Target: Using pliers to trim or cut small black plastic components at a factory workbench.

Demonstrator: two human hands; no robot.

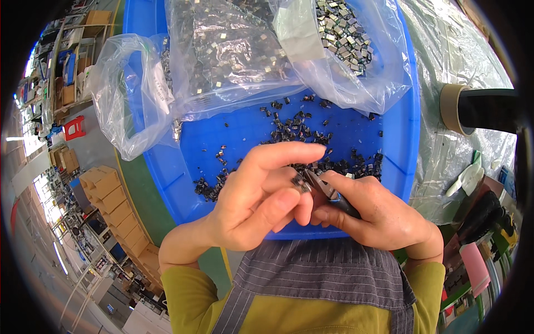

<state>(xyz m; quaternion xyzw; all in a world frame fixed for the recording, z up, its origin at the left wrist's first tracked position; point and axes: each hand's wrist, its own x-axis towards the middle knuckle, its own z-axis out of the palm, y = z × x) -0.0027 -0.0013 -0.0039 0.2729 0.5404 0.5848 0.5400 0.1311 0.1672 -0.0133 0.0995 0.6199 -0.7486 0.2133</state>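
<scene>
Between the thumb and fingers of my left hand (245, 209) is a small dark and metallic component (301, 182). My right hand (386, 217) grips a pair of cutting pliers (346, 206) with dark handles, its jaws close beside the component. Whether the jaws touch it I cannot tell. Both hands are over the near side of a blue plastic tray (410, 167). Small black pieces (295, 131) lie loose on the tray floor beyond and under my hands. Part of that pile is hidden by my fingers.
Clear plastic bags of small square parts fill the tray's far side: a large one (233, 50) and one at right (347, 44) holding silvery parts. An empty-looking bag (128, 100) hangs over the left rim. Right of the tray are a tape roll (453, 108) and plastic sheeting (445, 50).
</scene>
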